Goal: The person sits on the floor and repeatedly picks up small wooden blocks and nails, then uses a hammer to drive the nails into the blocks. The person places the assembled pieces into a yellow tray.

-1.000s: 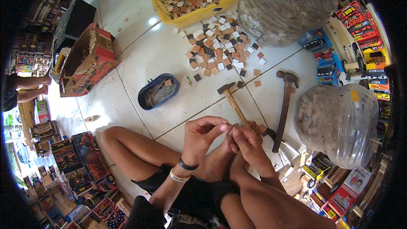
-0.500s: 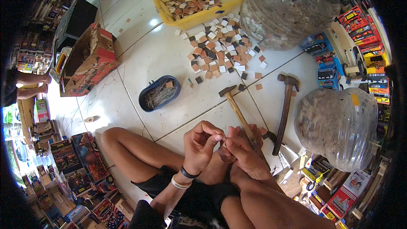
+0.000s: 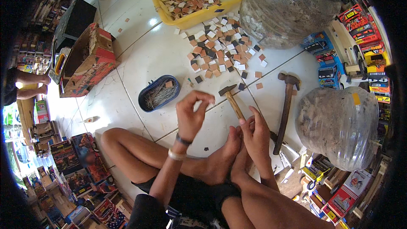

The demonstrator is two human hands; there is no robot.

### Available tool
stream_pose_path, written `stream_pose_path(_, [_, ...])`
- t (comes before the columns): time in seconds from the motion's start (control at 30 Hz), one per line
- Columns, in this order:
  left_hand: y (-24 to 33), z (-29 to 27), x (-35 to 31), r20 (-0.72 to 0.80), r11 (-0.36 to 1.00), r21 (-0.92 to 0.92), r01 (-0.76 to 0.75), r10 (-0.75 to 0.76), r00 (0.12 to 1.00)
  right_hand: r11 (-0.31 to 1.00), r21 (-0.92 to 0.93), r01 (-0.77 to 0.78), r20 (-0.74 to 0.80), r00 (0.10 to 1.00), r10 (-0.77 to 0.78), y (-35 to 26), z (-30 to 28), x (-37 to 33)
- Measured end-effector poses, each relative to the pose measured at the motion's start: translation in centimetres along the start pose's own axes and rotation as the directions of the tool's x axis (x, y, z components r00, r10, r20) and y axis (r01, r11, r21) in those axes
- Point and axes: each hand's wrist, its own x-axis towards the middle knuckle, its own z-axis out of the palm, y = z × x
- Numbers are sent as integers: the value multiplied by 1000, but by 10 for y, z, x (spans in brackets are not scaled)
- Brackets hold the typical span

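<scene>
Presently, left hand point(image 3: 193, 112): fingertips pinched, contents unclear
Right hand point(image 3: 257, 133): loosely curled at hammer point(image 3: 234, 106), hold unclear
Tub point(image 3: 177, 86): near left hand

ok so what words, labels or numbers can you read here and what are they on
Red-and-white box: printed, wording not copied.
Blue panel: too small to read.
Red-sided cardboard box: markings too blurred to read.
White wristband: too blurred to read.
Light-handled hammer: none visible.
</scene>
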Motion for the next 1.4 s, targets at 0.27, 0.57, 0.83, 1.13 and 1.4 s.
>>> stream_pose_path(0.27, [-59, 8, 25, -106, 959, 239, -152, 182, 978, 964, -210, 161, 140, 981, -134, 19, -13, 0])
stream_pose_path(0.57, [-60, 8, 23, -165, 931, 327, -162, 225, 960, 872, -359, 333, 318, 922, -221, -19, -15, 16])
stream_pose_path(0.83, [-65, 8, 23, -121, 951, 251, -180, 215, 969, 851, -374, 369, 268, 921, -282, -13, -7, 8])
stream_pose_path(1.13, [-24, 10, 42, -143, 935, 252, -251, 293, 945, 945, -259, 198, 203, 968, -147, 1, -17, -11])
stream_pose_path(1.4, [84, -15, 229, -397, 863, 309, -399, 499, 771, 989, -84, 118, 383, 921, -77, 23, -28, -35])
